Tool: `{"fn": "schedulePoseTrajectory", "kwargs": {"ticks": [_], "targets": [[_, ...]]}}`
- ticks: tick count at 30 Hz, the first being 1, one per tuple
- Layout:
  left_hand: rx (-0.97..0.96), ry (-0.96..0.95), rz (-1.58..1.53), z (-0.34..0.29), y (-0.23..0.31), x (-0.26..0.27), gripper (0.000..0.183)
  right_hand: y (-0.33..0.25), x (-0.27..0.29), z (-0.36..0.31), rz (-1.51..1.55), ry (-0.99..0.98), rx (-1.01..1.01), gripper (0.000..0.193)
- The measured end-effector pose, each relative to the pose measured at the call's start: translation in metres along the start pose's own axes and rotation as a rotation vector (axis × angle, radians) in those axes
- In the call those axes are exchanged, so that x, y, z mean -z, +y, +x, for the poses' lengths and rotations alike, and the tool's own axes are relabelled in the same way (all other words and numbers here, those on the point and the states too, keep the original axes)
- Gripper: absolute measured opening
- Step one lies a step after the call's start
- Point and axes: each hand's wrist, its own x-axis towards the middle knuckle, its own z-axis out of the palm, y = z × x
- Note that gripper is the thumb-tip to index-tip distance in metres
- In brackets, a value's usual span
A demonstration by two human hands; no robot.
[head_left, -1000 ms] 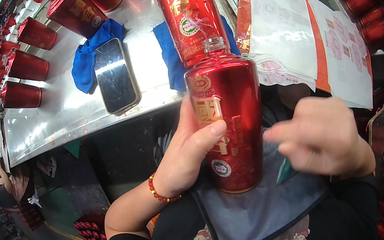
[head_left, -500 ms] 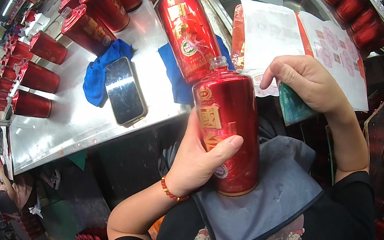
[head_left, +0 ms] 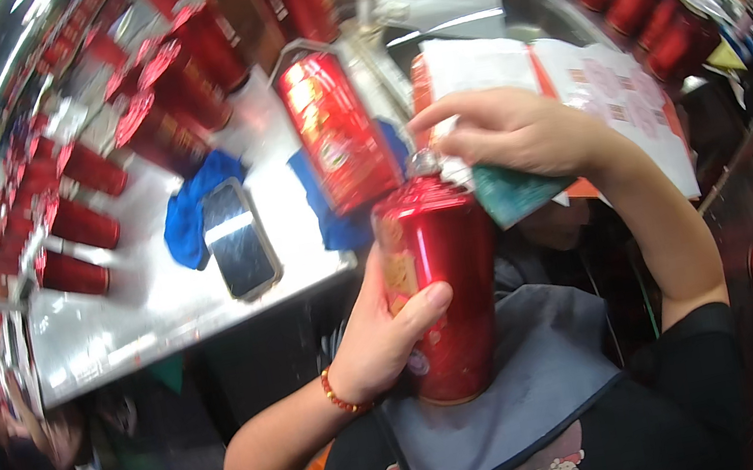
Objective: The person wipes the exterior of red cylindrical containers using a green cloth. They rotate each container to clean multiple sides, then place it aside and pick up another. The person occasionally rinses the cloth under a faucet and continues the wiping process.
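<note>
My left hand [head_left: 369, 341] is wrapped round a glossy red bottle [head_left: 456, 291] with gold raised lettering, which stands nearly upright against my grey apron [head_left: 549, 345]. Above its clear glass neck [head_left: 425, 165], my right hand [head_left: 519, 133] has its fingertips at or close to the mouth; contact is hard to tell. A flat green cloth or pad [head_left: 521, 194] hangs from the curled lower fingers of that hand. Just beyond, a second red bottle [head_left: 339, 132] in clear wrap lies on a blue cloth [head_left: 325, 214].
On the metal table [head_left: 151, 317] lie a phone [head_left: 238, 243] and another blue cloth [head_left: 195, 220]. Several red bottles [head_left: 156, 137] stand at the far left. Papers [head_left: 615, 110] lie by the sink [head_left: 548, 12] on the right, with more red bottles [head_left: 659, 18] beyond.
My right hand has moved left to the bottle's neck, bringing the green cloth or pad along. The held bottle has turned, its lettering now further left. The whole view has shifted.
</note>
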Motion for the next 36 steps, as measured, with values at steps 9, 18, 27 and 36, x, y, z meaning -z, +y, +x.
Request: {"fn": "schedulePoseTrajectory", "kwargs": {"ticks": [9, 18, 27, 36], "targets": [[-0.076, -0.216, 0.055, 0.010, -0.006, 0.022, 0.090, -0.006, 0.001, -0.006, -0.115, -0.038, 0.162, 0.049], [-0.340, -0.475, 0.239, 0.052, 0.013, -0.002, 0.123, -0.060, -0.011, -0.085, -0.203, 0.398, 0.343, 0.036], [-0.544, -0.310, -0.035, 0.056, 0.055, -0.013, 0.093, -0.145, 0.012, -0.314, -0.699, 1.160, -0.122, 0.010], [-0.674, -0.133, 0.212, 0.037, 0.049, 0.071, 0.060, -0.067, 0.054, -0.517, -1.217, 1.342, -1.075, 0.035]]}}
